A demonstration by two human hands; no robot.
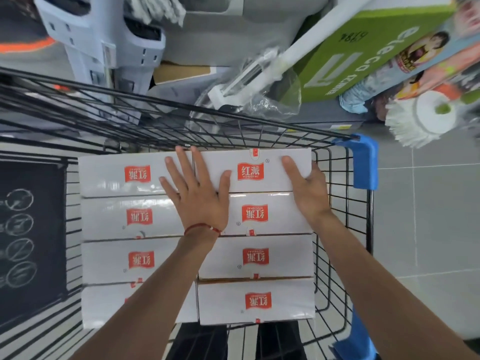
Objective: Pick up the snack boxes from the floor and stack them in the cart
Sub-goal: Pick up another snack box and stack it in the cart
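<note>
Boxes (141,259) lie in the cart (365,162) in two columns of four, under both forearms. Left hand (197,193): flat, fingers straight and spread, resting across the seam between the two farthest boxes. Right hand (309,193): clasps the right end of the far box (250,171), thumb on top, fingers hidden down its side.

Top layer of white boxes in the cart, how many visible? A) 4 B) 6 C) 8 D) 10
C: the snack boxes lie in two side-by-side columns of four inside the cart, with the nearest one on the left partly covered by a forearm.
</note>
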